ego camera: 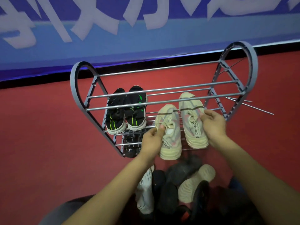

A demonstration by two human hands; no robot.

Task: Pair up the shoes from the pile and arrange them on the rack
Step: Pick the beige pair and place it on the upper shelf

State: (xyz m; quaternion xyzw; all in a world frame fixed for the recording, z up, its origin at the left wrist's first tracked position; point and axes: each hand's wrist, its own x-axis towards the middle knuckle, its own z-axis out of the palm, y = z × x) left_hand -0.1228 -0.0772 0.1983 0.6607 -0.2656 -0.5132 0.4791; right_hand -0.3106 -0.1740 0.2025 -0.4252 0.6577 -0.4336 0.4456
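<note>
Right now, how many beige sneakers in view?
3. One gripped by the left hand at the rack front, one by the right hand beside it, one sole-up in the floor pile. More may be buried.

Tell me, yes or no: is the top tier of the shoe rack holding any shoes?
No: the top bars of the shoe rack carry nothing, while the black-and-green pair sits on a lower tier.
</note>
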